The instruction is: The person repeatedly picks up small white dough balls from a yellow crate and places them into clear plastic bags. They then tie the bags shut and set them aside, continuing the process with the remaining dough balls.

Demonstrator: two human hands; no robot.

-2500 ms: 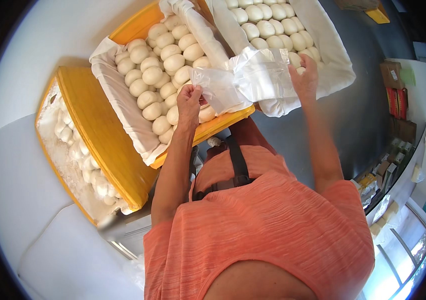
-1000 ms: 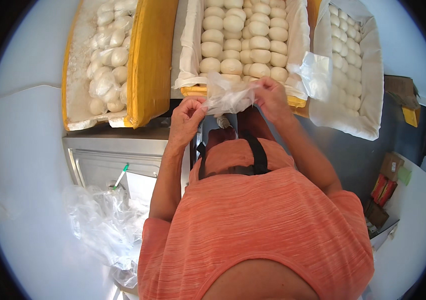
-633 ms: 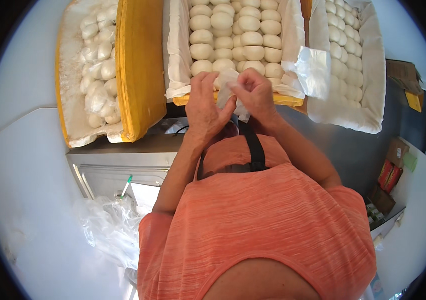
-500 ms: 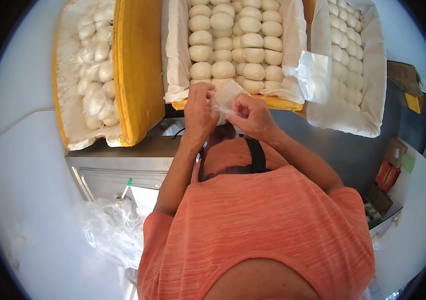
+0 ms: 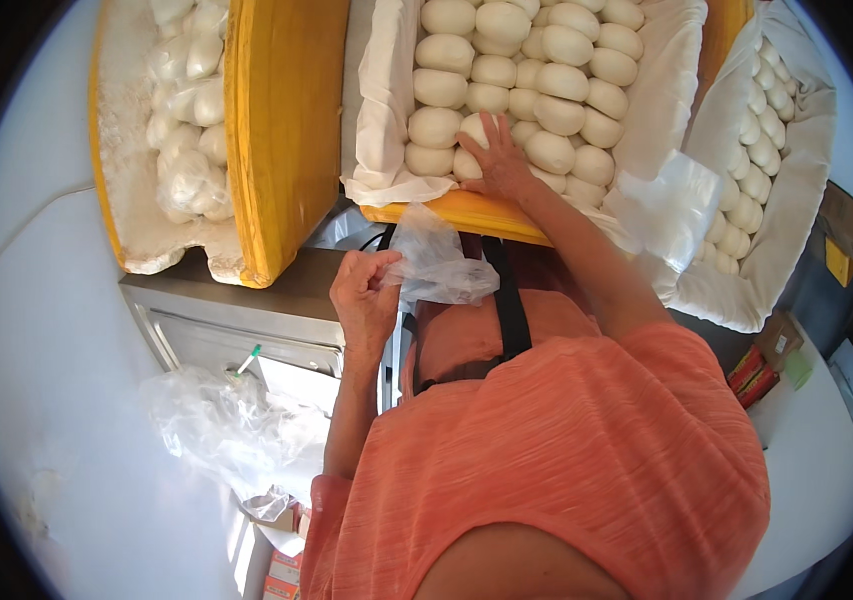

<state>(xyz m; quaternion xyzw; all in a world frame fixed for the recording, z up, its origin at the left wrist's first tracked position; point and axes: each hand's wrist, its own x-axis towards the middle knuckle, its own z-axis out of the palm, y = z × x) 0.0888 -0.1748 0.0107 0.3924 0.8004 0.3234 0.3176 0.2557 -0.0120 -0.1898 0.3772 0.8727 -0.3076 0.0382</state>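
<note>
My left hand [image 5: 365, 293] pinches a small clear plastic bag [image 5: 437, 262] below the front edge of the middle crate. My right hand [image 5: 496, 162] reaches into that yellow crate [image 5: 467, 211], which is lined with white cloth and filled with several rows of pale round dough balls [image 5: 537, 80]. The fingers rest on a dough ball [image 5: 475, 128] in the front rows; I cannot tell whether they grip it.
A yellow crate [image 5: 282, 130] at the left holds bagged dough balls [image 5: 187, 120]. A third cloth-lined crate [image 5: 777, 180] of dough balls stands at the right, with clear bags [image 5: 669, 205] on its edge. Crumpled plastic [image 5: 222, 425] lies below the steel counter [image 5: 237, 300].
Both hands were working the clear bag together. Now the right hand has left the bag and reached forward into the middle crate, while the left hand has dropped lower with the bag.
</note>
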